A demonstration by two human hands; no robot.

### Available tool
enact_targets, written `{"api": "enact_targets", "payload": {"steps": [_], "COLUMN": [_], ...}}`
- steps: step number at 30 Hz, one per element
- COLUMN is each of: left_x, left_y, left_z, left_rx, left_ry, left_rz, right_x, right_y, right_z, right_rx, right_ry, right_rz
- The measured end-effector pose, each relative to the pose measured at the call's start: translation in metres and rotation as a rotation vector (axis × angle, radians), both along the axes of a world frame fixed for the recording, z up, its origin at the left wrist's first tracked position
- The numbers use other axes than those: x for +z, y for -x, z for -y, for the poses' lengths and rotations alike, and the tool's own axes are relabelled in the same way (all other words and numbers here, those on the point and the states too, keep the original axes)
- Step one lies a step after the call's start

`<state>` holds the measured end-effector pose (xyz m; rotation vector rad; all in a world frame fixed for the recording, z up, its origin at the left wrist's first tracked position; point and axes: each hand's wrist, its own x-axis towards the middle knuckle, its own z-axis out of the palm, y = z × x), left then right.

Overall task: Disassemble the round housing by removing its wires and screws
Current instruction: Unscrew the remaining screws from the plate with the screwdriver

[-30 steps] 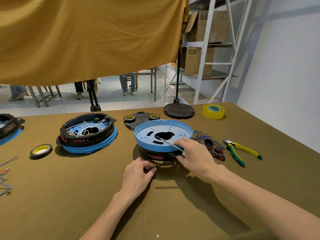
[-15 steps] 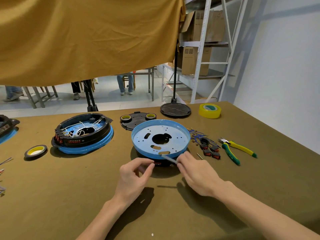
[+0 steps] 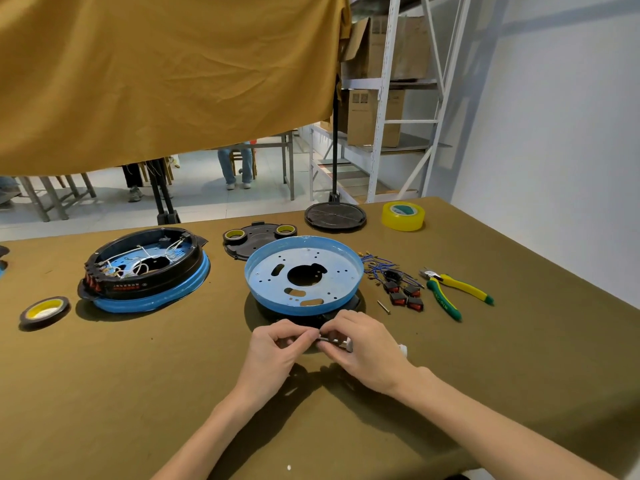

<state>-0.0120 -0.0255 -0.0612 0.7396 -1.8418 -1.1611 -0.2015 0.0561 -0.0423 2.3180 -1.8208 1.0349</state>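
Pinching at a small metal piece between them, both hands meet just in front of the round housing (image 3: 304, 276). Right hand (image 3: 360, 344) is closed around a screwdriver (image 3: 337, 341), short silver shaft pointing left; left hand (image 3: 277, 351) closes thumb and fingertips at the shaft's tip, apparently on a screw, though the piece itself is too small to tell.

Housing sits on the olive table cover (image 3: 104, 393), blue metal plate up, black body beneath. Plate looks bare: no wires in it, holes seemingly empty. Just right of it lie loose blue wires (image 3: 379, 266), four red rocker switches (image 3: 403, 295), one loose screw (image 3: 383, 307), then green-and-yellow pliers (image 3: 450, 292). Judgement: wire removal on this unit is done, screws far along; whether any remain under the rim cannot be seen. A second housing (image 3: 145, 271) to the left holds white wiring inside, untouched.

Against the earlier frames: the screwdriver was over the plate with the right hand at the rim and the left beside the base; now both hands have drawn back toward the body and joined at the tip.
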Motion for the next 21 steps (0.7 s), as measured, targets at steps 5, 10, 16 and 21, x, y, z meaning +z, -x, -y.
{"api": "enact_targets", "payload": {"steps": [5,10,16,21], "left_x": [0.000,-0.001,-0.003,-0.010], "left_y": [0.004,0.011,0.021,0.021], "left_z": [-0.002,-0.004,0.001,0.008], "left_rx": [-0.023,-0.021,0.044,0.056], "left_ry": [0.023,0.038,0.238,0.377], "left_rz": [0.022,0.031,0.250,0.470], "right_x": [-0.002,-0.002,0.000,0.001], "right_y": [-0.001,0.007,0.020,0.091], "right_z": [-0.003,-0.009,-0.010,-0.004], "right_rx": [0.003,0.036,-0.106,-0.644], "right_ry": [0.054,0.026,0.077,-0.044], "right_rz": [0.111,0.135,0.208,0.165]}}
